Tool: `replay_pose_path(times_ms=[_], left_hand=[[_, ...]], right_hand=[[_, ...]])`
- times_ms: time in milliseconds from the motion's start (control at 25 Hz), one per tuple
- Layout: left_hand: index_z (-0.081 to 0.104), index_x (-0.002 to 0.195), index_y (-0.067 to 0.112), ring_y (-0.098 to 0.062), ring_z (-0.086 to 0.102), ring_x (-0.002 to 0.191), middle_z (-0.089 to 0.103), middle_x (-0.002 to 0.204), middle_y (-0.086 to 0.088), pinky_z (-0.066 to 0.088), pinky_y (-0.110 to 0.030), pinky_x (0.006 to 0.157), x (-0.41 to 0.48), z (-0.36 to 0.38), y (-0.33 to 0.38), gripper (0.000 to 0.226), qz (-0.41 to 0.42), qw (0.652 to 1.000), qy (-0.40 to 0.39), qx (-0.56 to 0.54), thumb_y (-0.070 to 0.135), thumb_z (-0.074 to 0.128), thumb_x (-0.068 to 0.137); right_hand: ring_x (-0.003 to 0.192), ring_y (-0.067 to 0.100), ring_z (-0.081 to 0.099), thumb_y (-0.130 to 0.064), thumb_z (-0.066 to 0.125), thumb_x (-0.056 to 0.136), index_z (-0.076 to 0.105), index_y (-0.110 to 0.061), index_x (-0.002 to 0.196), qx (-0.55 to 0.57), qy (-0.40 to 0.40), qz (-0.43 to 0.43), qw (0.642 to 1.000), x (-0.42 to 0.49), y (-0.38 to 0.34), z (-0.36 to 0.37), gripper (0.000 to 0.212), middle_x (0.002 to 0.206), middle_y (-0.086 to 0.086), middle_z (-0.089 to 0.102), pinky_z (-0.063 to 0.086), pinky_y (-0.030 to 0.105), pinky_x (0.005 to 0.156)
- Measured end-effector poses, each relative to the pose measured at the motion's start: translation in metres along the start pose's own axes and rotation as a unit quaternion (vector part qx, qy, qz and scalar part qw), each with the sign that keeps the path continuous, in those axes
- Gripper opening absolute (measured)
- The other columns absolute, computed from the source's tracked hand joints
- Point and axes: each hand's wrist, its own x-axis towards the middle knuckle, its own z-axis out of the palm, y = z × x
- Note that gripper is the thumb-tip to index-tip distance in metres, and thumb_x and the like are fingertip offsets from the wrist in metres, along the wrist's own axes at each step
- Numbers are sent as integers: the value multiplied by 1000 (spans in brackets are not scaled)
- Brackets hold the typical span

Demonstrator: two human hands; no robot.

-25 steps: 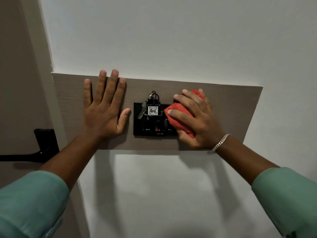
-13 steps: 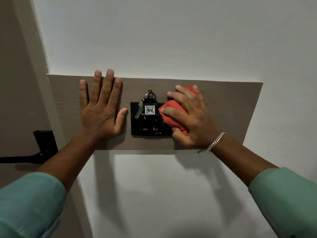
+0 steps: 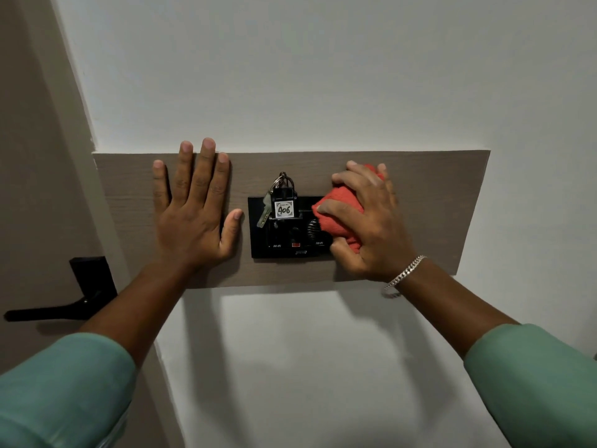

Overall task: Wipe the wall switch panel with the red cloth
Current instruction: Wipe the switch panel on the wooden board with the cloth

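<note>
— Right hand [image 3: 371, 227] clamps the bunched cloth [image 3: 336, 218] against the panel's [image 3: 284, 250] right end; left hand [image 3: 190, 215] lies flat, holding nothing.
— How far along?
— Midway, I'd judge: the left part and around the key tag [image 3: 285, 209] remain.

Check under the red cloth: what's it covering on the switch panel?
The red cloth, bunched in the right hand, presses on the black switch panel's right end. A ribbed knob peeks out beside it; anything beneath is hidden.
</note>
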Motion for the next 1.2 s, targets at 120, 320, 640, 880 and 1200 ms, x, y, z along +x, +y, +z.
replay_pose_path(times_ms=[120, 320, 640, 880, 1200], left_hand=[[12, 157, 11, -31, 4, 153, 17, 164, -14, -1, -55, 122, 0, 0, 0, 75, 2, 1000, 4, 0, 48, 31, 95], [12, 157, 11, -31, 2, 153, 7, 165, -10, -3, -54, 123, -1, 0, 0, 76, 4, 1000, 15, -7, 48, 32, 95], [9, 158, 12, -29, -1, 153, 11, 166, -12, -8, -52, 122, -1, -1, 0, 76, -4, 1000, 3, -30, 49, 33, 96], [11, 158, 12, -31, 2, 153, 15, 165, -14, -6, -52, 122, -1, -2, 0, 76, -2, 999, 1, -36, 49, 33, 96], [10, 158, 11, -29, -3, 154, 11, 166, -13, -4, -54, 123, 0, -3, 0, 77, -2, 999, 4, -47, 48, 34, 95]], right_hand=[[141, 38, 38, -23, 60, 66, 66, -20, 111, 7, 28, 78, 997, -17, 5, -2, 46, 133, 17, 55, 18, 66, 120], [153, 30, 18, -42, 53, 83, 45, -30, 139, 7, 88, 231, 969, -37, -27, 31, 58, 159, 15, 30, 10, 54, 126], [155, 24, 10, -48, 51, 92, 34, -22, 148, 3, 148, 361, 921, -70, -70, 81, 64, 164, 5, 17, 14, 56, 125], [155, 19, 13, -45, 49, 93, 34, -28, 149, 119, 302, 541, 776, -37, -123, 111, 61, 166, 5, 19, 20, 59, 123], [156, 16, 4, -41, 48, 94, 22, -40, 152, 164, 254, 525, 796, -24, -175, 130, 63, 169, -3, 5, 11, 46, 125]])
